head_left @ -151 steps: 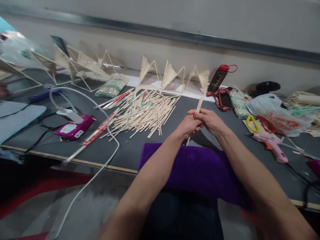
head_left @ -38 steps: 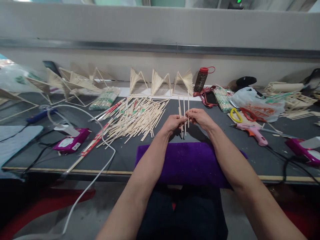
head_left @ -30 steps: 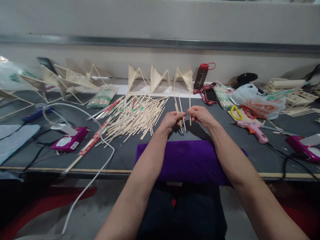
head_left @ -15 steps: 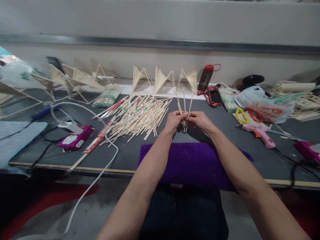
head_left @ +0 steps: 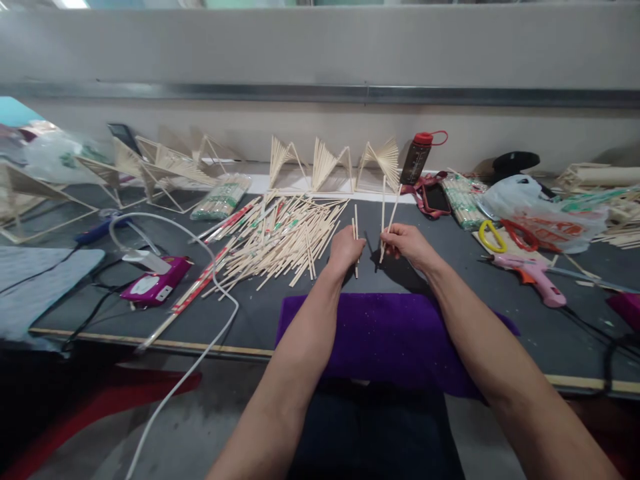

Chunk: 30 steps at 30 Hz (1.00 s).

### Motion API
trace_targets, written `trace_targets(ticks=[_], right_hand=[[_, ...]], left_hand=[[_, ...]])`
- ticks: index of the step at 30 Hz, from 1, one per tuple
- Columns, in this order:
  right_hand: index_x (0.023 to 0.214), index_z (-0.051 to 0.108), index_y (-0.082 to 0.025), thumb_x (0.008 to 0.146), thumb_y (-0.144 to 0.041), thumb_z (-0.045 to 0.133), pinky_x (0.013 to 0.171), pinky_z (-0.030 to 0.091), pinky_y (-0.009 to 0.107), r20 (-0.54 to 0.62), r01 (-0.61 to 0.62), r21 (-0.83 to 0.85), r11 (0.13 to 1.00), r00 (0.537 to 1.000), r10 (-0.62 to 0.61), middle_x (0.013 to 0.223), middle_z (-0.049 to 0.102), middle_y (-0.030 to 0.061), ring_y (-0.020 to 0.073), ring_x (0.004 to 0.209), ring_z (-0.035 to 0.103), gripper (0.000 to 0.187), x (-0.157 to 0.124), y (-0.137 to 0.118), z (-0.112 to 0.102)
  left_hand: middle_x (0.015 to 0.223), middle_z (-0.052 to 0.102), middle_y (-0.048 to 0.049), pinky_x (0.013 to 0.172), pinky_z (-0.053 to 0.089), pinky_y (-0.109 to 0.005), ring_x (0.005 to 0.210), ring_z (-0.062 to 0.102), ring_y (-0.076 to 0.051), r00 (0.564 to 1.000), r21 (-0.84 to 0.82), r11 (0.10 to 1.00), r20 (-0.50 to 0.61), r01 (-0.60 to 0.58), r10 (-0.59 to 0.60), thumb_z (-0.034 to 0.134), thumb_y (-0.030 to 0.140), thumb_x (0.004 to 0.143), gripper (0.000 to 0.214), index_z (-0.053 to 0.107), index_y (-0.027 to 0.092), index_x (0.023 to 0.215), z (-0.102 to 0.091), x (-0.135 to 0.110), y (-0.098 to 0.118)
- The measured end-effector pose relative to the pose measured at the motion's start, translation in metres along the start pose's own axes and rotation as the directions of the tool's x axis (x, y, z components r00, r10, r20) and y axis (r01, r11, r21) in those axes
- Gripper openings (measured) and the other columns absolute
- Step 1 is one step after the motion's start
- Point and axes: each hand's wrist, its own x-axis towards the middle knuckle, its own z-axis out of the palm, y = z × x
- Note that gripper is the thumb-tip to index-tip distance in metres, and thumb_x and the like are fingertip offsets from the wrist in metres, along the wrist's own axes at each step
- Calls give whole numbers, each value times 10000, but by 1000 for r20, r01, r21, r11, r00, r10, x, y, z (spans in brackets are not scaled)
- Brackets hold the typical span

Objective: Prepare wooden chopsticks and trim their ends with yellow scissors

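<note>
My left hand (head_left: 346, 246) is closed on thin wooden sticks (head_left: 356, 219) that stand nearly upright above the table. A short gap to the right, my right hand (head_left: 404, 241) pinches two longer wooden sticks (head_left: 383, 200) that spread apart toward their upper ends. The two hands are apart, over the dark table just beyond a purple cloth (head_left: 385, 327). Left of my left hand lies a big loose pile of wooden sticks (head_left: 285, 240). Behind the hands stand several twisted stick models (head_left: 333, 165) on white paper.
On the right lie a pink glue gun (head_left: 535, 270), yellow-handled scissors (head_left: 491, 237) and a plastic bag (head_left: 545, 210). A dark bottle (head_left: 416, 160) leans near the wall. On the left are a purple power strip (head_left: 157, 280), a white cable (head_left: 233, 313) and more stick models (head_left: 150, 170).
My hands were together around one group of sticks; now they have moved apart, each with some of the sticks. The view has shifted slightly.
</note>
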Motion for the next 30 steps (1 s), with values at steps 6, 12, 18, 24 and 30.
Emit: trace_targets(ticks=[6,12,18,24,30], right_hand=[[686,555,-161,732,-312,607,373,322,190,5,-17,-21,1000,1000,17,530,560,-9,85,435,503,166,-2,-1,0],[683,554,-161,731,-315,613,371,321,185,29,-16,-22,1000,999,16,543,558,-13,75,439,498,171,-4,-1,2],[691,559,-158,739,-278,609,370,315,172,32,-32,-15,999,999,32,538,547,-21,71,437,513,138,-4,-2,1],[662,546,-154,759,-221,592,362,301,167,88,-102,22,995,991,100,539,557,-12,68,422,513,127,-1,-4,2],[692,535,-163,780,-224,569,367,310,172,135,-105,52,993,986,97,535,564,-10,75,423,508,112,0,-5,4]], left_hand=[[1008,654,-204,801,435,-352,984,618,-302,993,290,956,-117,35,0,553,80,684,428,545,120,1109,-12,-4,-6],[1004,646,-224,831,427,-383,995,613,-321,996,378,926,-89,3,33,523,113,751,325,588,120,1069,-6,2,-16],[1109,592,-230,824,441,-374,1026,588,-314,991,568,818,-133,87,-13,475,170,797,337,593,99,1104,-29,8,-27],[1135,580,-180,785,465,-402,1010,583,-332,982,643,747,-176,170,-72,524,333,790,377,617,160,1112,-48,2,-28],[1096,632,-104,877,427,-332,1035,577,-244,954,446,889,-210,-103,216,513,326,817,291,689,210,1018,-36,-9,-8]])
